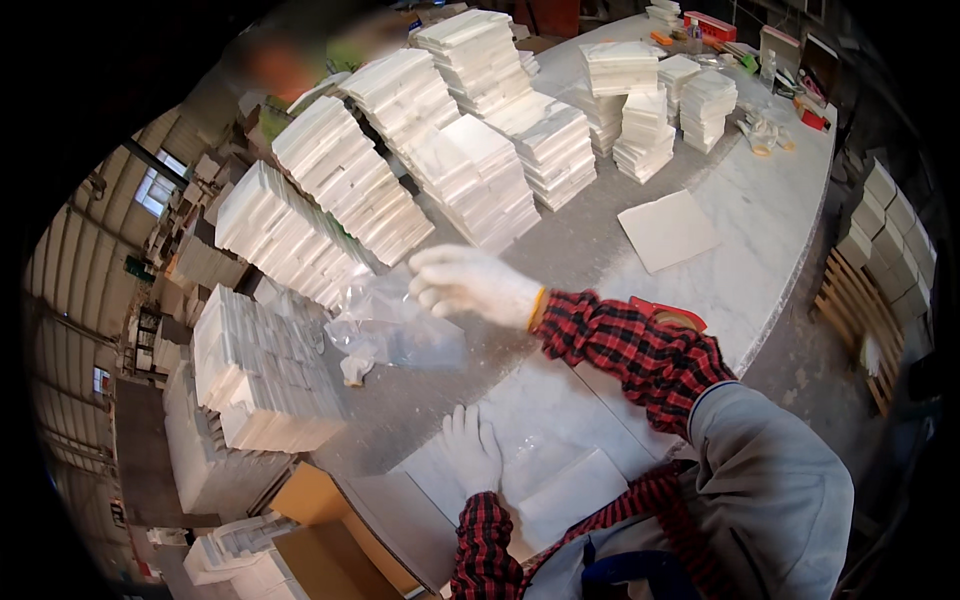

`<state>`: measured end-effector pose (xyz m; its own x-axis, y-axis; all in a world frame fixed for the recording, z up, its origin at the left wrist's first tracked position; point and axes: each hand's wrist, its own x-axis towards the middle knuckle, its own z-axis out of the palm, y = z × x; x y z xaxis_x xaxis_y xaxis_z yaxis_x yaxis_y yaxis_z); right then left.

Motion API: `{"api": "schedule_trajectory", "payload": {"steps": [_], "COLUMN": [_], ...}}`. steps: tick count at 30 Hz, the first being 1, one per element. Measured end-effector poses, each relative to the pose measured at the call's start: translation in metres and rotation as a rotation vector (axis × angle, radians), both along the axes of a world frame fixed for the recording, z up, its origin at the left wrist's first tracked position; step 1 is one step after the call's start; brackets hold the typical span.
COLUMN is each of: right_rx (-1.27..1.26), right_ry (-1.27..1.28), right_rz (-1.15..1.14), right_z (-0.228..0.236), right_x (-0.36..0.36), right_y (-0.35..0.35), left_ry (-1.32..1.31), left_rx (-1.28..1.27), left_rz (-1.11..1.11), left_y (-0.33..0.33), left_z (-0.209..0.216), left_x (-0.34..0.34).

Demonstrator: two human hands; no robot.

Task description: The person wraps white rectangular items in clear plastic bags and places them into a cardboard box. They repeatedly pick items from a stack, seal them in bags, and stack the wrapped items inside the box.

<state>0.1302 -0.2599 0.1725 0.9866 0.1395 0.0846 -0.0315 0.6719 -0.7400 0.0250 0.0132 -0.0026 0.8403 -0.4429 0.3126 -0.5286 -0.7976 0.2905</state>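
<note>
My left hand (470, 450), in a white knit glove, lies flat with fingers spread on the pale marble-look worktop. Right beside it are white tiles (575, 490) with shiny clear plastic over their edge. My right hand (465, 283), gloved alike with a yellow cuff, reaches across to the left. Its fingers are curled at the upper edge of a heap of clear plastic bags (410, 335); whether they grip plastic is hard to make out. A small crumpled whitish piece (355, 370) lies by the bags.
Tall stacks of white tiles (350, 190) line the far and left sides. One loose tile (668, 230) lies at the right, near a red tape dispenser (668, 313). An open cardboard box (335, 545) stands lower left. Gloves (768, 132) rest far right; beyond the table edge is a pallet (860, 315).
</note>
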Motion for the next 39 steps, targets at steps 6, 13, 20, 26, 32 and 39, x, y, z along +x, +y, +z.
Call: {"api": "schedule_trajectory", "payload": {"steps": [6,13,20,26,32,39], "right_rx": [-0.106,0.001,-0.088,-0.267,-0.683,-1.689], "right_ry": [0.080,0.202,0.101,-0.079,-0.633,-1.179], "right_rz": [-0.247,-0.295,-0.191,-0.202,-0.377,-0.601], "right_z": [-0.002,-0.045,0.036,0.099,0.082,0.063], "right_x": [-0.043,-0.049,0.033,0.176,0.280,0.335], "right_y": [-0.062,-0.051,-0.034,-0.025,-0.078,-0.047], "left_ry": [-0.003,-0.011,-0.101,-0.046,0.004,0.022], "left_rx": [0.005,0.017,0.009,-0.055,-0.093,-0.107], "left_rz": [-0.011,-0.013,0.015,0.072,0.011,0.049], "left_y": [0.000,0.001,0.008,0.013,-0.005,0.012], "left_z": [0.001,0.002,0.001,-0.002,-0.009,0.000], "left_x": [-0.003,0.000,0.001,-0.003,0.008,0.000]}}
